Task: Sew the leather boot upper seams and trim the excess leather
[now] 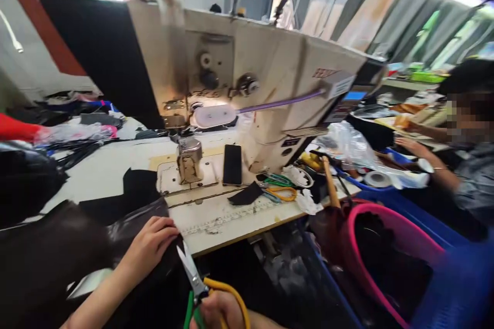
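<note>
My right hand (222, 308) grips a pair of scissors (193, 273) with yellow and green handles at the bottom of the view. Their blades are slightly parted and point up toward the table's front edge. Close by, my left hand (156, 239) has its fingers curled together on dark, shiny sheet material (135, 221), pinching its edge near the blade tips. This dark material spreads over the left of the table and hangs down the front. Behind my hands stands a large sewing machine (278, 87), its metal post (189, 160) rising from the bed. My left fingertips are partly hidden.
A phone (232, 164) lies beside the post. Right of it are a black scrap (246, 194), more scissors (283, 194) and white scraps (309, 201). A pink basket (349, 231) holding dark pieces stands lower right. A co-worker (473, 175) sits at far right.
</note>
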`<control>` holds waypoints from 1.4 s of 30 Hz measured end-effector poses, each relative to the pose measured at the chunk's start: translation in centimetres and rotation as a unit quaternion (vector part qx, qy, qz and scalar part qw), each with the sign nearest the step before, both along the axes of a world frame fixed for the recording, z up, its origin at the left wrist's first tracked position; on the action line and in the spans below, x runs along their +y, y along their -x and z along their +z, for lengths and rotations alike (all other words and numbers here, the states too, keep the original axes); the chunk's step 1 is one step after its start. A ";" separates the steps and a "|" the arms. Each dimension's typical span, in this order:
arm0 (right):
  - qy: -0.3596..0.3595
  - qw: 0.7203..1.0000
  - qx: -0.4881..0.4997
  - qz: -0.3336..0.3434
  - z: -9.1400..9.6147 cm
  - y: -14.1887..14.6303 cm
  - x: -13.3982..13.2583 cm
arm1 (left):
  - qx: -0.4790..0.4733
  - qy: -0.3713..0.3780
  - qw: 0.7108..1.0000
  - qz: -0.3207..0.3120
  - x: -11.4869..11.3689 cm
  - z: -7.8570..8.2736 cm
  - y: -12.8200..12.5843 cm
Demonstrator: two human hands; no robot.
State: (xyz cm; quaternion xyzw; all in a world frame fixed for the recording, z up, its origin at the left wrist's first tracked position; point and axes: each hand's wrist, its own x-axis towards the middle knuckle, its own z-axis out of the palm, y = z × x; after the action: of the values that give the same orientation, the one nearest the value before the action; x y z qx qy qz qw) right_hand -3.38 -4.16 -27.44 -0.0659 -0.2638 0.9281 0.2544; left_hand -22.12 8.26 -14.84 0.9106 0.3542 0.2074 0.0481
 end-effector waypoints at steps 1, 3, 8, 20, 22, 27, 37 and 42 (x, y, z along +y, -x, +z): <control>0.019 1.000 0.007 0.000 -0.4 0.0 -0.1 | 0.004 0.011 1.000 0.008 -0.1 0.1 -0.3; 0.057 0.998 0.027 0.001 -0.6 -0.4 -0.5 | 0.013 0.034 0.999 0.016 -0.3 0.7 -0.9; 0.128 0.990 0.059 -0.004 0.5 -1.6 -1.7 | 0.056 0.091 0.994 0.019 -0.7 1.8 -1.8; 0.194 0.975 0.101 0.028 0.9 -0.6 -1.4 | 0.050 0.085 0.993 0.069 -0.2 1.2 -2.3; 0.198 0.973 0.113 0.033 1.2 -0.9 -1.2 | 0.051 0.084 0.993 0.070 -0.2 1.3 -2.4; 0.224 0.964 0.133 0.043 1.8 -1.4 -0.8 | 0.052 0.084 0.992 0.074 -0.3 1.4 -2.5; 0.228 0.970 0.079 0.037 2.3 -1.7 -0.3 | 0.025 0.042 0.977 0.209 -2.1 1.8 -4.3; 0.196 0.980 0.033 -0.009 2.4 -1.2 -0.5 | 0.139 0.012 0.946 0.293 -4.0 1.1 -6.6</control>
State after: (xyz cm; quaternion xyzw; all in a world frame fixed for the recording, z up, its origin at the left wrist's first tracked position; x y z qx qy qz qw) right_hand -2.21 -4.63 -25.07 -0.0865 -0.0683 0.9611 0.2531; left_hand -15.53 4.21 -13.77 0.7860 0.6108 0.0791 -0.0535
